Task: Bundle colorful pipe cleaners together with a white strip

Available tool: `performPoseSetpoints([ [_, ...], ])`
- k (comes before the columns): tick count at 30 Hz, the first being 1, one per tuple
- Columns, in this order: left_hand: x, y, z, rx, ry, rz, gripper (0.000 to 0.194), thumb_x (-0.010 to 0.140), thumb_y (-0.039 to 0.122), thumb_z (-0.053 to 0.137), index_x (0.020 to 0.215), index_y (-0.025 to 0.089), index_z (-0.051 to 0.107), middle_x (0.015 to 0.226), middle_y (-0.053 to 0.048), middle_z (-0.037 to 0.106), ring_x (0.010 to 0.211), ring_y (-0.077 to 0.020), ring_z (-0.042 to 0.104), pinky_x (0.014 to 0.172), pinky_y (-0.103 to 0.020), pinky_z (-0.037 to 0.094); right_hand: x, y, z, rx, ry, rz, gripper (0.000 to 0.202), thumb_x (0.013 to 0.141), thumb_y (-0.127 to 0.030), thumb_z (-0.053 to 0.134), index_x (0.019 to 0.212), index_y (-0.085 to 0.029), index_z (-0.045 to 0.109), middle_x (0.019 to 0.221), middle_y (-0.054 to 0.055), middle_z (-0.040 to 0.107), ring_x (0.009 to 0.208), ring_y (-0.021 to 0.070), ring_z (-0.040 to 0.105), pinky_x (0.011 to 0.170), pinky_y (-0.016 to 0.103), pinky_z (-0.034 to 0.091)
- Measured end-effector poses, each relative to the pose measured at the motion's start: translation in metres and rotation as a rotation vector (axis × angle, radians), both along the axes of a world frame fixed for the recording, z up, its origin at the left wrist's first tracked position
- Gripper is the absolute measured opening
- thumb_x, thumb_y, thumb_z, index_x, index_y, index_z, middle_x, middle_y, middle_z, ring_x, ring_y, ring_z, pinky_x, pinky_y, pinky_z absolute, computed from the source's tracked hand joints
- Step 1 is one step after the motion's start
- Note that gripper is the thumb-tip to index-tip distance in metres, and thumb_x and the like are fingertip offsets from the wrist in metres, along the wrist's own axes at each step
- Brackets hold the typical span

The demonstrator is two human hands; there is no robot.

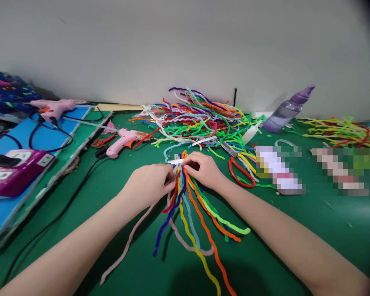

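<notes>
A bundle of coloured fuzzy stems (185, 197) fans out over the green table towards me, in orange, yellow, blue, pink, red and green. A narrow white strip (176, 162) lies across its upper end. On the bundle's left side, my left hand (151, 183) pinches the top of the stems near the strip, a pink stem trailing below it. My right hand (202, 168) has thumb and finger closed on the bundle's top from the right. The fingertips of both hands nearly meet there, and they partly hide the gathered ends.
Behind the hands lies a large pile of stems (203, 119). Left are a pink glue gun (126, 142), another glue gun (54, 109), a purple power strip (21, 172) and cables. Right are red-handled scissors (241, 172), a glue bottle (251, 132), a purple bottle (285, 113) and more stems (345, 131).
</notes>
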State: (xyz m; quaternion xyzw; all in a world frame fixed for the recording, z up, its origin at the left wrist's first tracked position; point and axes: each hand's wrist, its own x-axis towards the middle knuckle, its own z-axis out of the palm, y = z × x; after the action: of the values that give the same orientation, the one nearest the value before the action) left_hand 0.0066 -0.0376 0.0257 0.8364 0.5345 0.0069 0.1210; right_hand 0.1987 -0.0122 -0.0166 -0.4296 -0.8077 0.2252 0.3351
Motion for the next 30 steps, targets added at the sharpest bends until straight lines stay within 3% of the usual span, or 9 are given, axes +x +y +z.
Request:
performPoseSetpoints([
  [6, 0.005, -0.004, 0.002, 0.044, 0.072, 0.023, 0.02, 0.079, 0.038, 0.045, 0.076, 0.023, 0.057, 0.075, -0.001, 0.065, 0.063, -0.0184, 0.059, 0.049, -0.026, 0.027, 0.0, -0.002, 0.0, 0.014, 0.01, 0.018, 0.011, 0.078, -0.014, 0.056, 0.084, -0.018, 0.064, 0.082, 0.002, 0.062, 0.077, 0.0132, 0.054, 0.071, 0.025, 0.043],
  [13, 0.004, 0.0, -0.002, -0.045, 0.036, 0.066, 0.024, 0.076, 0.037, 0.047, 0.066, 0.022, 0.063, 0.064, -0.003, 0.063, 0.061, -0.0199, 0.059, 0.049, -0.026, 0.029, 0.0, -0.005, 0.004, 0.026, 0.008, 0.073, 0.009, 0.079, -0.018, 0.059, 0.086, -0.018, 0.065, 0.084, 0.002, 0.062, 0.079, 0.0133, 0.055, 0.075, 0.026, 0.044],
  [20, -0.007, 0.014, -0.006, -0.193, -0.23, 0.068, 0.022, 0.072, 0.036, 0.049, 0.059, 0.019, 0.056, 0.058, 0.0, 0.061, 0.051, -0.0136, 0.052, 0.049, -0.023, 0.032, -0.001, -0.005, 0.005, 0.009, 0.021, 0.087, 0.008, 0.082, -0.025, 0.061, 0.083, -0.021, 0.068, 0.088, 0.002, 0.064, 0.087, 0.0148, 0.057, 0.081, 0.029, 0.043],
  [26, -0.01, 0.021, -0.001, -0.542, -0.498, 0.148, 0.025, 0.071, 0.039, 0.05, 0.06, 0.017, 0.051, 0.051, 0.003, 0.055, 0.042, -0.0085, 0.043, 0.041, -0.02, 0.029, -0.001, -0.005, 0.003, 0.005, 0.0, 0.096, 0.009, 0.081, -0.024, 0.062, 0.085, -0.022, 0.069, 0.09, 0.002, 0.064, 0.089, 0.0155, 0.056, 0.08, 0.029, 0.043],
  [30, -0.014, 0.026, -0.003, -0.637, -0.622, 0.172, 0.027, 0.071, 0.039, 0.054, 0.059, 0.015, 0.054, 0.048, 0.005, 0.048, 0.041, -0.0054, 0.033, 0.04, -0.018, 0.023, -0.001, -0.005, 0.003, 0.012, -0.001, 0.099, 0.009, 0.081, -0.023, 0.061, 0.085, -0.021, 0.068, 0.09, 0.002, 0.065, 0.088, 0.0154, 0.055, 0.08, 0.03, 0.043],
])
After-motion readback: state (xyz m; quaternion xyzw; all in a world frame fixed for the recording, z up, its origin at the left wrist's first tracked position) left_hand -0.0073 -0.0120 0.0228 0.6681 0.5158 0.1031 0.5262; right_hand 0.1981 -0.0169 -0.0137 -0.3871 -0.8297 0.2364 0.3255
